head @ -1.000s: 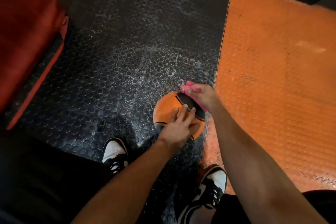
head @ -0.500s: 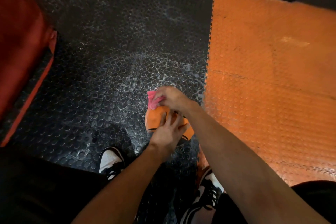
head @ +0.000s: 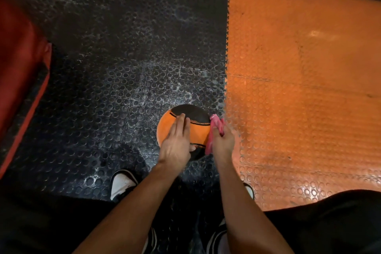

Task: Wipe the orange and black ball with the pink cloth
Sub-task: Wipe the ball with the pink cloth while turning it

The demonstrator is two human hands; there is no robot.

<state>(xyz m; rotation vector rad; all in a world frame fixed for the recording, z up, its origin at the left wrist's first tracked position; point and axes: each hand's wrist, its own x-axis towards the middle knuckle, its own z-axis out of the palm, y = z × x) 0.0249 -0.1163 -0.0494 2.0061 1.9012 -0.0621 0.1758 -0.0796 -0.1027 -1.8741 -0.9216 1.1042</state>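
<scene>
While I'm scanning for a brand or lettering, nothing readable is showing on the ball [head: 181, 130]; its markings are just curved black lines and black panels over orange. It's sitting low in the centre of the frame on the black studded mat [head: 115, 80], just left of the toothed seam with the orange mat [head: 299, 88]. Being round, it's giving me no long axis; the larger black panel is facing the top of the frame, a smaller dark patch is peeking out at the bottom.

My left hand [head: 176, 146] is lying flat across the top of the ball, fingers straight and together, pointing up the frame. My right hand [head: 223, 142] is clenching the pink cloth [head: 215, 130], bunched, against the ball's right side; cloth is sticking out above the fist and trailing below it.

The hands are covering the ball's near part and right edge. How the right fingertips are lying inside the cloth, I cannot tell. A white shoe toe [head: 121, 183] is showing at lower left, the other shoe is mostly hidden behind my right forearm. A red padded thing [head: 18, 68] is cut off at the left edge.
</scene>
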